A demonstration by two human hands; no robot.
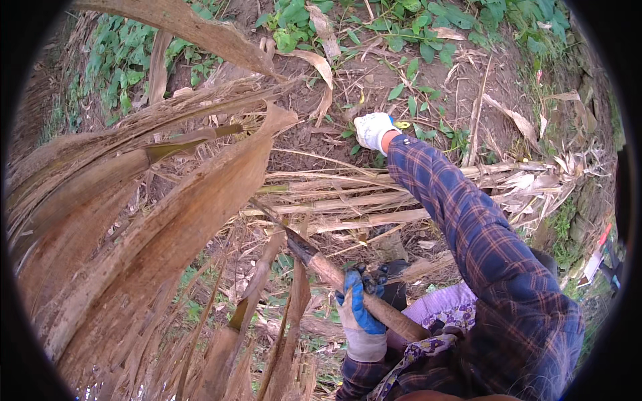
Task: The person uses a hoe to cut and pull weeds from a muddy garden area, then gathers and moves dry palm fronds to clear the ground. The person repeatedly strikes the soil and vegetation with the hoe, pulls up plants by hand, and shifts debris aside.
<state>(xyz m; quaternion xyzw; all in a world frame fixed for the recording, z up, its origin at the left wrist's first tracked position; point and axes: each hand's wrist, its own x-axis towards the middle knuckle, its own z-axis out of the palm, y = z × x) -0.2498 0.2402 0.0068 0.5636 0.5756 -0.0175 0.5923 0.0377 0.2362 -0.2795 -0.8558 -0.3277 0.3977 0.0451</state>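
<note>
In a glove with blue fingers and a pale cuff, my left hand (361, 319) is wrapped around the wooden handle (326, 269) of a blade tool. Its dark, narrow metal end (294, 242) points up and left among dry corn stalks; the blade's full shape is hidden. My right arm reaches far forward in a plaid sleeve. The white-gloved right hand (376, 129) is closed above bare soil and small green plants. Its fingertips, and whatever may be in them, cannot be made out. Large dry corn leaves (180, 227) and a standing stalk (150, 156) fill the left side.
Cut corn stalks (361, 200) lie in a row across the ground between my hands. Low green plants (435, 30) grow along the far side. Loose dry leaves (515, 120) are strewn over the soil. At the right rim lies a small object with a red tip (604, 234).
</note>
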